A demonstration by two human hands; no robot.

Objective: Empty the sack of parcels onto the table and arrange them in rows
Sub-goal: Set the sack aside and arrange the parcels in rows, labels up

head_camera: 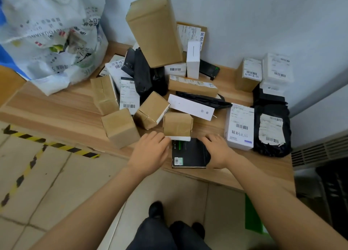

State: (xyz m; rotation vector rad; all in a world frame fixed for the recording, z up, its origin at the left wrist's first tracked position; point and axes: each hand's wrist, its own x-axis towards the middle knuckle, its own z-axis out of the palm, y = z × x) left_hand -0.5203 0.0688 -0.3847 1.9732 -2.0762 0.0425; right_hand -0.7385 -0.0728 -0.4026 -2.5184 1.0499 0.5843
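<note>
1 black box (189, 152), barcode sticker (177, 161)

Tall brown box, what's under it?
The tall brown box leans on a black bag and a white barcoded box. Anything deeper beneath is covered.

barcoded labels on white box (239, 126), black bag (271, 131), smaller print unreadable

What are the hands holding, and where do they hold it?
The flat black box at the table edge. The left hand grips its left side, and the right hand grips its right side.
</note>
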